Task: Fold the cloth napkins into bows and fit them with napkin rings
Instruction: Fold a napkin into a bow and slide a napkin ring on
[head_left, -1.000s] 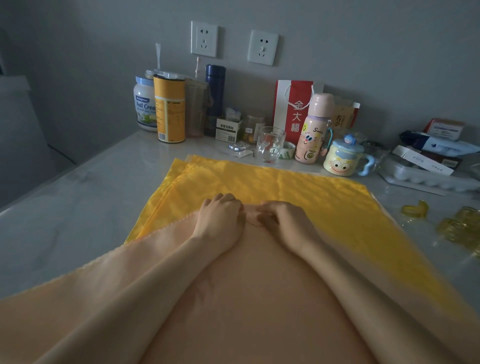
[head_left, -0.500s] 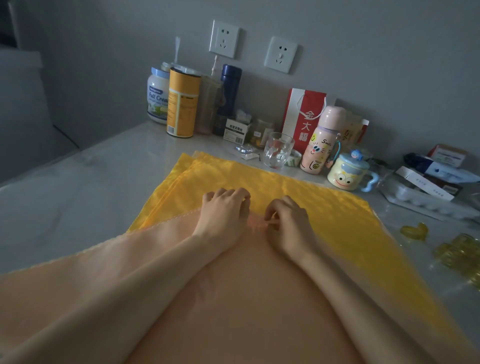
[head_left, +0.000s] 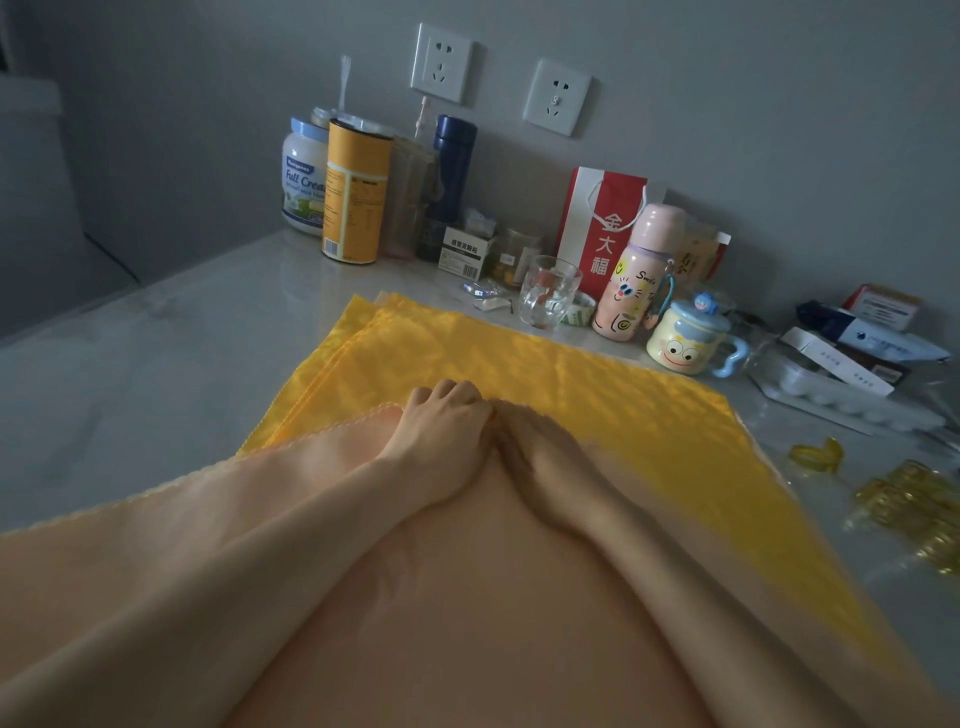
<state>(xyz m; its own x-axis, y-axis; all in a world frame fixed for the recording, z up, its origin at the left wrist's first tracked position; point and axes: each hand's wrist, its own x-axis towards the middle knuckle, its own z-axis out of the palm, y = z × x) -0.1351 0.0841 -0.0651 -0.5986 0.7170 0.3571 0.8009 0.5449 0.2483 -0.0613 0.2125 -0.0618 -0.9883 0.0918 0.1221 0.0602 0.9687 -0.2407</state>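
Note:
A peach cloth napkin (head_left: 457, 597) lies spread over a stack of bright yellow napkins (head_left: 519, 364) on the pale table (head_left: 156, 374). My left hand (head_left: 441, 421) and my right hand (head_left: 540, 441) sit side by side at the peach napkin's far edge, fingers curled down and pinching that edge at its middle. The two hands touch each other. Gold napkin rings (head_left: 914, 504) lie in a loose pile at the right, with one more ring (head_left: 815, 454) apart from them.
Along the back wall stand a yellow canister (head_left: 356, 192), a white jar (head_left: 304, 176), a blue flask (head_left: 452, 171), a glass cup (head_left: 550, 291), a pink bottle (head_left: 634, 270), a face mug (head_left: 685, 343) and a red bag (head_left: 597, 223). Boxes and an egg tray (head_left: 831, 389) crowd the right.
My hands, a little apart half a second ago, have come together at the peach napkin's far edge. The camera has tilted and shifted slightly.

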